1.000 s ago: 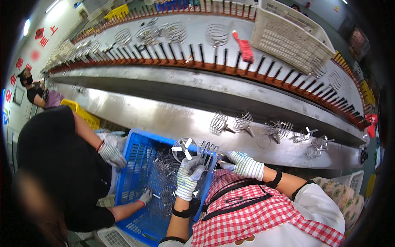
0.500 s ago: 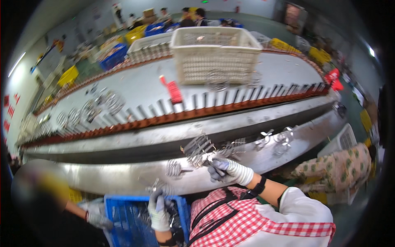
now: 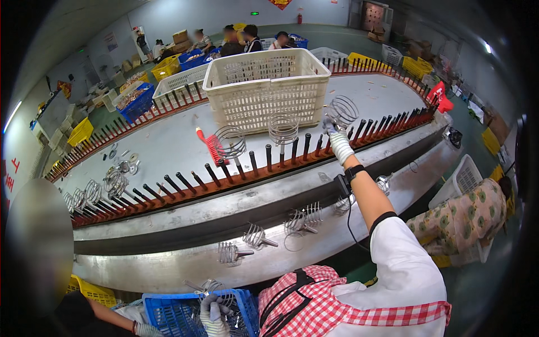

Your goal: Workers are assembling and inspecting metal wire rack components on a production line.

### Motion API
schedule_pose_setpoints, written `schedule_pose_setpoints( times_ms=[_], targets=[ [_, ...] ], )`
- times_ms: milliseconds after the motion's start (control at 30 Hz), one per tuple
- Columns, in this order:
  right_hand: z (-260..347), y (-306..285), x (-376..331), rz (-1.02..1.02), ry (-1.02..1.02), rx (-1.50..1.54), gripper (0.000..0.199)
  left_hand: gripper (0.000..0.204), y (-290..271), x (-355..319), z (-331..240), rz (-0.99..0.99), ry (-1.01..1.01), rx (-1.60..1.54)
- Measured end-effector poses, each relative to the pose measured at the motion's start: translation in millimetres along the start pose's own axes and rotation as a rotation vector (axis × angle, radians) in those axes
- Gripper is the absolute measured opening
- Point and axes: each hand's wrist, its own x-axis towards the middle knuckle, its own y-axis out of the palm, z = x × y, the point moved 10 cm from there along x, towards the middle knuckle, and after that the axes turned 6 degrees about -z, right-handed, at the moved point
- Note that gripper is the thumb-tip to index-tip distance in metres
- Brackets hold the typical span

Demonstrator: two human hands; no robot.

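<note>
My right hand (image 3: 335, 139), in a pale glove with grey fingertips, reaches to the row of dark pegs (image 3: 306, 145) along the table's near edge. Its fingers are closed at the base of a coiled wire piece (image 3: 343, 110), whose loops rise above them. Down at the blue basket (image 3: 154, 306), my gloved left hand (image 3: 212, 315) is closed on another coiled wire piece (image 3: 209, 287). Two similar coils (image 3: 282, 128) stand upright on pegs left of my right hand. Several more with metal stems (image 3: 255, 236) lie on the steel ledge (image 3: 168, 253).
A large cream basket (image 3: 266, 101) stands on the grey tabletop, with a red brush (image 3: 212, 147) to its left. Coils and metal parts cluster at the far left. A co-worker's arm (image 3: 115, 319) is beside the blue basket. Another person's patterned sleeve (image 3: 457, 219) is at right.
My right hand has moved from above the steel ledge up to the pegs with a coil. The two pegged coils stand further left against the cream basket. My left hand stays by the blue basket.
</note>
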Motion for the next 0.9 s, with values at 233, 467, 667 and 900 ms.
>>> schedule_pose_setpoints(
  times_ms=[233,467,667,900],
  targets=[
    [21,60,-28,0.072,-0.327,-0.691,0.027,0.027,26,-8,1,0.027,0.022,0.026],
    [1,60,-30,0.064,-0.278,-0.658,0.028,0.021,49,-39,11,0.03,0.153,0.21],
    [59,71,-165,0.843,-0.378,-0.684,0.032,0.025,141,-86,-39,-0.019,0.981,0.863],
    [118,-3,-348,1.539,0.584,0.127,0.063,0.026,277,-107,-12,0.307,1.069,1.318]
  ],
)
